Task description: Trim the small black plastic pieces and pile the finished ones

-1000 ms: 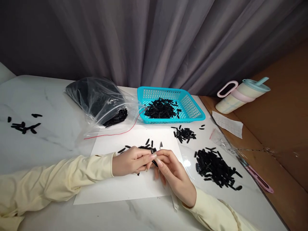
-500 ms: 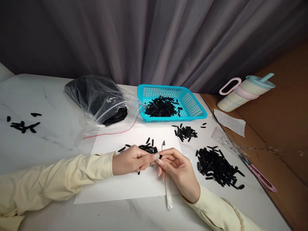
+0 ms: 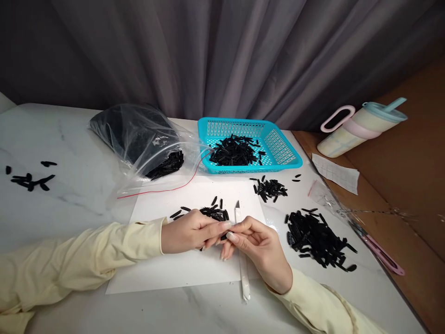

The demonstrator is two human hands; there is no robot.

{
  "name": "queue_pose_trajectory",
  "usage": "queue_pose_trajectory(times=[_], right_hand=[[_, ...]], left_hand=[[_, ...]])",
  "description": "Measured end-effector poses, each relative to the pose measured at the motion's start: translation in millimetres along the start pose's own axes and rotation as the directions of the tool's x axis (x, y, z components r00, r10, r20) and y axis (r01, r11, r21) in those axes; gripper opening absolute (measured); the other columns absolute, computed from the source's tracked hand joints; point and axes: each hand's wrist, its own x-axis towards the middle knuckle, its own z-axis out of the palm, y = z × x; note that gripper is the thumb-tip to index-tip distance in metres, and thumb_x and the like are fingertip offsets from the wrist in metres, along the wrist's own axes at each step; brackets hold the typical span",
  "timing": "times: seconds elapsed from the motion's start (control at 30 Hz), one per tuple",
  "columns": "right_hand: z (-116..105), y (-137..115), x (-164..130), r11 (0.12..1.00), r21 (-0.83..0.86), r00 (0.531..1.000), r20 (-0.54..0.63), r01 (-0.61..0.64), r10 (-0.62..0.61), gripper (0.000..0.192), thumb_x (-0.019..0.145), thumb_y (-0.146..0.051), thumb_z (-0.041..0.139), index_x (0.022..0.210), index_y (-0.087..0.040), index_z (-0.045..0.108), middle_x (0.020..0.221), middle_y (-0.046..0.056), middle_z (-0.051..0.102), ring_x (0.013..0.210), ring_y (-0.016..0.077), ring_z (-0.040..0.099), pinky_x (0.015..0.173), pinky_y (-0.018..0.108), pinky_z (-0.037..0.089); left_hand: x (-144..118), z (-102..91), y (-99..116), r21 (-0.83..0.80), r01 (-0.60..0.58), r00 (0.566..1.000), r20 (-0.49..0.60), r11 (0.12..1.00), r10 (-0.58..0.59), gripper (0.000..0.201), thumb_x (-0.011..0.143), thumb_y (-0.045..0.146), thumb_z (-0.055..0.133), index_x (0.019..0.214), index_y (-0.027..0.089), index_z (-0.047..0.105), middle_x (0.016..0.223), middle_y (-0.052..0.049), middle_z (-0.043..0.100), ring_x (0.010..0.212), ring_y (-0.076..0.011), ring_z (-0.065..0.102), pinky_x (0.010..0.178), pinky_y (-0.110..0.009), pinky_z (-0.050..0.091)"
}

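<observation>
Both hands meet above a white sheet of paper (image 3: 146, 269). My left hand (image 3: 194, 232) is closed, its thumb pressed on the fingers, and my right hand (image 3: 259, 246) pinches at the same spot. Between the fingertips shows a small black elongated piece (image 3: 224, 236), mostly hidden by them. Just behind the hands lies a small pile of similar black pieces (image 3: 213, 212), partly covered by my left hand. A craft knife (image 3: 244, 278) with a white handle lies under my right hand, its blade pointing away from me.
A blue plastic basket (image 3: 283, 144) holds many black pieces. Left of it lies a clear zip bag (image 3: 139, 139) full of them. More piles (image 3: 318, 239) lie at right, with pink-handled scissors (image 3: 384, 255) and a tumbler (image 3: 361, 130) beyond. Loose pieces (image 3: 29, 181) lie far left.
My right fingers have curled and shifted slightly, and the black piece between the fingertips now sits lower. The view has shifted a little; the other things stay put.
</observation>
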Motion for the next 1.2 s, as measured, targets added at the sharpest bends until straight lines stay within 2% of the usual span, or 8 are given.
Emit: queue_pose_trajectory(times=[0.2, 0.3, 0.43, 0.67, 0.97, 1.2], right_hand=[[-1.0, 1.2, -0.9, 0.999, -0.038, 0.999, -0.041, 0.004, -0.005, 0.020, 0.074, -0.020, 0.071, 0.062, -0.016, 0.055, 0.059, 0.000, 0.066, 0.049, 0.0108, 0.061, 0.054, 0.027, 0.051], [-2.7, 1.3, -1.6, 0.999, -0.042, 1.000, -0.026, -0.015, 0.014, 0.016, 0.075, -0.023, 0.071, 0.066, -0.015, 0.060, 0.056, 0.000, 0.066, 0.052, 0.0131, 0.062, 0.057, 0.029, 0.053], [-4.3, 0.6, -1.0, 0.999, -0.015, 0.999, 0.012, -0.032, 0.033, 0.013, 0.081, -0.026, 0.065, 0.077, -0.014, 0.064, 0.060, 0.002, 0.068, 0.054, 0.0137, 0.064, 0.061, 0.031, 0.054], [-2.1, -1.5, 1.3, 0.993, 0.043, 0.993, 0.054, -0.106, 0.103, 0.019, 0.083, -0.033, 0.062, 0.083, -0.015, 0.057, 0.072, 0.004, 0.068, 0.052, 0.0122, 0.063, 0.051, 0.026, 0.052], [-1.1, -2.2, 0.6, 0.991, -0.010, 0.986, 0.105, -0.133, 0.133, 0.023, 0.087, -0.037, 0.054, 0.082, -0.014, 0.057, 0.074, 0.005, 0.067, 0.055, 0.0131, 0.063, 0.054, 0.027, 0.051], [-2.0, -1.9, 1.6, 0.991, -0.020, 0.986, 0.104, -0.130, 0.131, 0.025, 0.086, -0.039, 0.054, 0.081, -0.015, 0.057, 0.071, 0.005, 0.067, 0.053, 0.0128, 0.061, 0.052, 0.027, 0.049]], left_hand=[[0.4, -0.1, -0.2, 0.005, 0.007, 1.000, -0.011, 1.000, -0.007, 0.049, 0.091, 0.042, 0.033, 0.050, 0.016, 0.042, 0.043, 0.006, 0.036, 0.040, -0.0045, 0.032, 0.042, -0.019, 0.028], [0.8, 0.0, -0.6, -0.029, 0.028, 0.999, -0.026, 0.999, -0.029, 0.047, 0.090, 0.041, 0.037, 0.050, 0.016, 0.041, 0.042, 0.007, 0.035, 0.040, -0.0043, 0.031, 0.041, -0.019, 0.027], [0.7, -1.1, 0.5, -0.173, 0.118, 0.993, -0.011, 0.978, -0.121, 0.047, 0.087, 0.045, 0.040, 0.049, 0.018, 0.037, 0.036, 0.009, 0.029, 0.035, -0.0037, 0.024, 0.037, -0.020, 0.023], [1.3, -2.9, 1.4, -0.254, 0.166, 0.985, 0.000, 0.953, -0.171, 0.051, 0.084, 0.052, 0.043, 0.047, 0.017, 0.039, 0.035, 0.008, 0.029, 0.032, -0.0033, 0.023, 0.034, -0.020, 0.019], [0.8, -3.8, 2.6, -0.213, 0.187, 0.981, -0.016, 0.959, -0.195, 0.054, 0.086, 0.051, 0.040, 0.044, 0.016, 0.039, 0.034, 0.007, 0.028, 0.032, -0.0032, 0.023, 0.034, -0.020, 0.019], [0.1, -3.7, 3.3, -0.145, 0.131, 0.990, -0.029, 0.981, -0.137, 0.052, 0.086, 0.049, 0.040, 0.046, 0.016, 0.040, 0.036, 0.007, 0.030, 0.034, -0.0036, 0.024, 0.034, -0.020, 0.020]])
